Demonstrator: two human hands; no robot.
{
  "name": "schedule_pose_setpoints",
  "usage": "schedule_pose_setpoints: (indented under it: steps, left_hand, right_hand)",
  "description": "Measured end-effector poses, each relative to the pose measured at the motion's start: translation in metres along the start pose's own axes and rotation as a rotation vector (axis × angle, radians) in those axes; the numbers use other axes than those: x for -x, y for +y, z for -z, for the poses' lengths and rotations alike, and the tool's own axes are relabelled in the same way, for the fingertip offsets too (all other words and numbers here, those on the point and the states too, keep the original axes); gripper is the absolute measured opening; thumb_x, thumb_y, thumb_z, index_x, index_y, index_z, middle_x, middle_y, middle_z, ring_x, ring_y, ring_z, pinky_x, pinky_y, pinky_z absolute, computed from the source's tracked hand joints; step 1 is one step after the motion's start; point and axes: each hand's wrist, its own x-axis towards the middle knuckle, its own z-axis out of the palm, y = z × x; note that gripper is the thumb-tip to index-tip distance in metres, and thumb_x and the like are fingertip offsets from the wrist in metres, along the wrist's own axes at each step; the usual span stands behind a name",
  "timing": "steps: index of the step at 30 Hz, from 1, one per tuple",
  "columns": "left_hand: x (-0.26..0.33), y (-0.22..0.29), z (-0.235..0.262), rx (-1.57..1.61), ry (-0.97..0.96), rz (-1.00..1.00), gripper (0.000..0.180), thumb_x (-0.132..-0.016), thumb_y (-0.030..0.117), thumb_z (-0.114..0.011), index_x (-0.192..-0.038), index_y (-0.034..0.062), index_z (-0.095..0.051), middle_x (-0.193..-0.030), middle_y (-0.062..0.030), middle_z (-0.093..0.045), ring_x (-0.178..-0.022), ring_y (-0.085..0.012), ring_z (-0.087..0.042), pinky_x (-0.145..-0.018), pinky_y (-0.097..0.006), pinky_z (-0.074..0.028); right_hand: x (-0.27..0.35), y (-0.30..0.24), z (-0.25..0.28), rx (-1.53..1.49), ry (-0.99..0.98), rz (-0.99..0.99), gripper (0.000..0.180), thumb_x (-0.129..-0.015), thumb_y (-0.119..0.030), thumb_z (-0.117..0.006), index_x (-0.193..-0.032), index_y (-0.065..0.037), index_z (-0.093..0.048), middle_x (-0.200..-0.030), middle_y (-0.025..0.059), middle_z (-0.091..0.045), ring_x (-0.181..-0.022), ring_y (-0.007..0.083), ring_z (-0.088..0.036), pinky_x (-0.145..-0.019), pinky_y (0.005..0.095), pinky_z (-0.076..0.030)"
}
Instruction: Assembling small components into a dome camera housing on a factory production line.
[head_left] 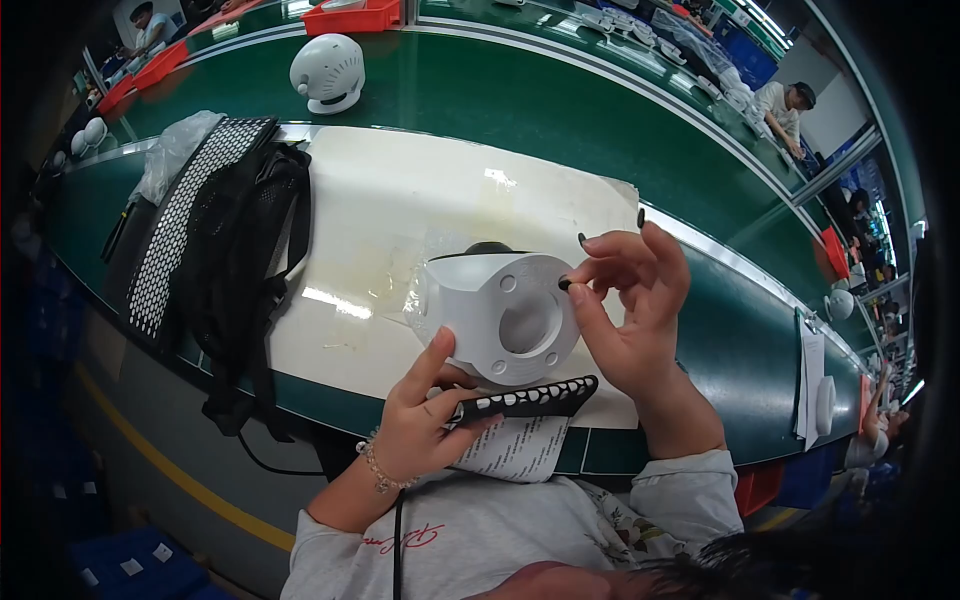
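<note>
A white rounded plastic housing (462, 308) lies tilted on the pale board, its round base (575, 345) facing me. Small circular recesses surround the base's large central hollow. My left hand (425, 425) grips a bent black pad sheet (530, 400) full of round holes below the housing, with one finger against the housing's side. Printed backing paper (515, 448) hangs under that sheet. At the base's upper right edge, my right hand (640, 325) pinches a small black round pad (565, 284). Further black pads (641, 217) sit on its other fingertips.
A perforated black sheet (160, 235) and a black mesh bag (235, 250) lie left on the pale board (380, 190). Beyond it, a white fan-like device (328, 75) stands on the green belt (480, 100). A clipboard (810, 380) lies right; co-workers sit farther off.
</note>
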Motion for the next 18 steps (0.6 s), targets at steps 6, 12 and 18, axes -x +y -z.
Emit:
schedule_pose_setpoints:
  steps: [6, 12, 18]
  left_hand:
    - [0.0, 0.0, 0.003, -0.017, -0.014, 0.004, 0.021, -0.06, 0.005, -0.073, -0.075, -0.0025, -0.061, -0.134, -0.0226, -0.03, -0.073, -0.0191, -0.062, -0.063, -0.027, -0.051]
    - [-0.001, 0.001, 0.003, 0.012, -0.015, 0.013, 0.018, -0.061, 0.003, -0.072, -0.073, -0.0023, -0.059, -0.133, -0.024, -0.031, -0.072, -0.0194, -0.063, -0.062, -0.027, -0.051]
    - [0.004, -0.001, 0.005, 0.026, -0.022, 0.047, 0.018, -0.061, 0.003, -0.071, -0.073, -0.0016, -0.059, -0.133, -0.0244, -0.031, -0.071, -0.018, -0.063, -0.06, -0.026, -0.051]
  right_hand:
    - [0.002, -0.013, 0.005, 0.388, -0.108, 0.241, 0.072, -0.073, 0.011, -0.049, -0.131, -0.012, -0.013, -0.105, 0.019, -0.055, -0.079, 0.0239, -0.059, -0.062, 0.0274, -0.043]
    - [0.0, -0.045, 0.011, 0.437, -0.307, 0.103, 0.075, -0.072, 0.009, -0.052, -0.133, -0.012, -0.013, -0.107, 0.0205, -0.055, -0.09, 0.0317, -0.058, -0.072, 0.035, -0.046]
    - [-0.005, -0.043, 0.009, 0.283, -0.213, -0.031, 0.083, -0.071, 0.001, -0.062, -0.134, -0.009, -0.009, -0.12, 0.0179, -0.048, -0.108, 0.0323, -0.049, -0.091, 0.0408, -0.038]
